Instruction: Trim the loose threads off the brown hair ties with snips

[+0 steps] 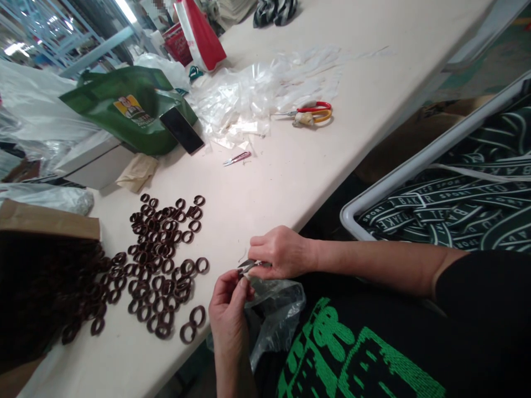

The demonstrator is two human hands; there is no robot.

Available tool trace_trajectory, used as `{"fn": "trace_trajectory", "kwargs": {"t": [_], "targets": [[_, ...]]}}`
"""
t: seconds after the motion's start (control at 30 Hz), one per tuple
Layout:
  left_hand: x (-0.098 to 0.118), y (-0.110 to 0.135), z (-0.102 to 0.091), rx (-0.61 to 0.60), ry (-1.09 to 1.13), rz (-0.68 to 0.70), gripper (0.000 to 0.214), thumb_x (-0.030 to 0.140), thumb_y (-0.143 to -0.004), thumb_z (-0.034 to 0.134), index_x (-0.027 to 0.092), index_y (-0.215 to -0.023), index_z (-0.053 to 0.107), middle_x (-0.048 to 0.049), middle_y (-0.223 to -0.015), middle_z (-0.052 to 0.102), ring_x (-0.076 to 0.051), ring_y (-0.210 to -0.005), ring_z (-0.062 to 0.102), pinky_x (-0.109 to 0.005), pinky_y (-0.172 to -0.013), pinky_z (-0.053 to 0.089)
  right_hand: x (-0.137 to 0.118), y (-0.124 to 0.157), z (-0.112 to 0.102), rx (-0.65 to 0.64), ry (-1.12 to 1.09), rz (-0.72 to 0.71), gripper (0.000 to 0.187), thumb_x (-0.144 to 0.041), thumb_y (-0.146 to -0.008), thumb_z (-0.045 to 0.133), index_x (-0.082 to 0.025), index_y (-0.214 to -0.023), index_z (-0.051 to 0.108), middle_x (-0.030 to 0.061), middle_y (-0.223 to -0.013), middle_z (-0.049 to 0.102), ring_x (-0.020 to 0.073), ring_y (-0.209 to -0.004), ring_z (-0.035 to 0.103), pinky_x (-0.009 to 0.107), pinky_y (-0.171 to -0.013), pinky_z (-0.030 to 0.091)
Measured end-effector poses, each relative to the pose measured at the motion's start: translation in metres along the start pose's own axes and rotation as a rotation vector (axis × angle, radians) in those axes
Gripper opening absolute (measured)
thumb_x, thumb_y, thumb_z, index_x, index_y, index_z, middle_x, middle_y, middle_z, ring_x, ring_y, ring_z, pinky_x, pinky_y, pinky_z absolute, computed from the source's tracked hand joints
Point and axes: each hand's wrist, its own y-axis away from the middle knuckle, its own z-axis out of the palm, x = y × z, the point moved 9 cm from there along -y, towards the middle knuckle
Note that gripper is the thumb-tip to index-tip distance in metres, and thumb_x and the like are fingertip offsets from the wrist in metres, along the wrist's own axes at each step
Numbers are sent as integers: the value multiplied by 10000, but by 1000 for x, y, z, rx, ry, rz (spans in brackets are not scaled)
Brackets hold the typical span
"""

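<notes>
My right hand [280,252] is closed around thread snips [249,265], their blades pointing left just past its fingers. Close in front of those blades, the fingertips of my left hand [230,304] pinch a small dark piece, mostly hidden by the fingers. Both hands are at the table's near edge, almost touching each other. To their left lies a loose heap of small dark brown rings [166,249], like short loops of band. More of them spill from an open brown paper bag or box [50,218] at the far left.
A clear plastic bag [277,309] hangs below my hands. On the table [265,193] lie pink-handled snips [238,158], red and yellow scissors [313,113], a phone [182,130], a green bag [124,110] and crumpled plastic [236,99]. A bin [352,213] of printed straps stands right.
</notes>
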Motion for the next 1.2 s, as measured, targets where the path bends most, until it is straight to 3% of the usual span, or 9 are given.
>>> {"fn": "trace_trajectory", "kwargs": {"t": [0.3,0.5,1.0,1.2], "targets": [[-5,1,2,-4,34,-61,409,371,-610,886,170,-892,670,18,-754,656,-74,-557,551,-189,-551,462,-10,3,3,33,146,-127,356,-429,-977,445,-176,-772,590,9,-742,595,118,-576,509,285,-511,223],[-8,1,4,-43,-2,-59,368,359,-666,860,173,-919,668,22,-742,648,-73,-582,552,-177,-569,458,-9,4,7,-25,168,-115,369,-433,-987,437,-176,-770,588,14,-768,603,122,-600,525,296,-521,224],[-3,2,7,-77,-71,-14,325,370,-720,825,175,-930,672,36,-711,624,-62,-598,539,-157,-581,447,-8,5,4,9,160,-109,363,-424,-991,449,-171,-775,595,11,-770,600,118,-584,510,294,-514,202],[-6,3,5,-53,-73,-29,360,371,-703,839,164,-955,686,12,-758,662,-71,-612,575,-172,-600,481,1,3,5,-28,41,-30,393,-409,-996,458,-159,-738,619,17,-744,604,108,-571,465,274,-519,206]]}}
